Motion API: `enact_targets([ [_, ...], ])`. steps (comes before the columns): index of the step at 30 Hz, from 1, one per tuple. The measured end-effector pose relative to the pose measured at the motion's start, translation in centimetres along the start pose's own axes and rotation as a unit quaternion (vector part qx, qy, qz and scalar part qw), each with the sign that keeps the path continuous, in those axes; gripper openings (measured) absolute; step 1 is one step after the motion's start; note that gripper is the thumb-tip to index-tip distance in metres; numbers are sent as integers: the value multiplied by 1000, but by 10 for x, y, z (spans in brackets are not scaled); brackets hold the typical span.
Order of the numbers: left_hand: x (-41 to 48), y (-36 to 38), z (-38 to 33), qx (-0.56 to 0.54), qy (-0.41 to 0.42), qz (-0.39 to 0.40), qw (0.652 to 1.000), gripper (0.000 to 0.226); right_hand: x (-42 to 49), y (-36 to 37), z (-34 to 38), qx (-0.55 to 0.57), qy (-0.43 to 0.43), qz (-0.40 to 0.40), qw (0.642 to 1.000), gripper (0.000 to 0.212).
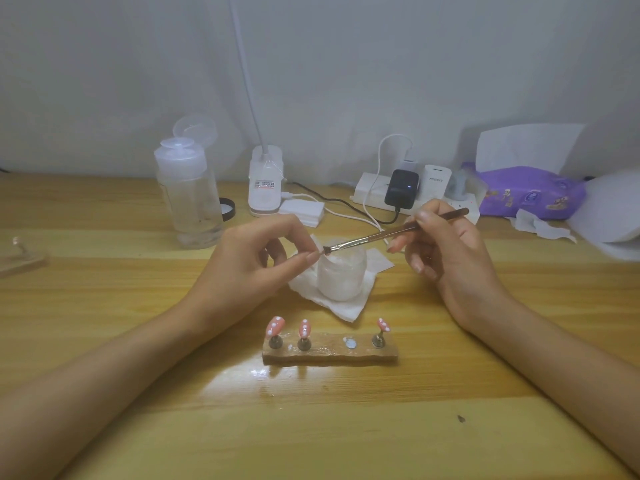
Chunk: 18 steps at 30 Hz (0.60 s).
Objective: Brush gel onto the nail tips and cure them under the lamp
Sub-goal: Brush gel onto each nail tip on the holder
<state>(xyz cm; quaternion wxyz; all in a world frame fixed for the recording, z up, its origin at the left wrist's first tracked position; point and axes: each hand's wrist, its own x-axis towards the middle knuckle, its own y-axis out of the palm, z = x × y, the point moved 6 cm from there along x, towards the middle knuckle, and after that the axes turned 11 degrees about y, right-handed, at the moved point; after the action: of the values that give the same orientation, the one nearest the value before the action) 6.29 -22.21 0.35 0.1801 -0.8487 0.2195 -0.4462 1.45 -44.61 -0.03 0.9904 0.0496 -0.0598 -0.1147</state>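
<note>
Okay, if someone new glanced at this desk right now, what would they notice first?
Probably the hands at the centre: the right hand holds a thin brush, and the left hand pinches its bristle end above a small white jar. Nearer the camera, a wooden stand carries three pink, white-dotted nail tips. A purple pack stands out at the back right.
</note>
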Motion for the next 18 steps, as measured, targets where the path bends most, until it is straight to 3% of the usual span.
enact_targets([
  [4, 0, 0, -1, 12, 2, 1, 1000, 11, 2, -4, -2, 0, 20, -29, 999, 25],
  [18, 0, 2, -4, -25, -4, 6, 1000, 13, 0, 0, 0, -11, 11, -8, 1000, 25],
])
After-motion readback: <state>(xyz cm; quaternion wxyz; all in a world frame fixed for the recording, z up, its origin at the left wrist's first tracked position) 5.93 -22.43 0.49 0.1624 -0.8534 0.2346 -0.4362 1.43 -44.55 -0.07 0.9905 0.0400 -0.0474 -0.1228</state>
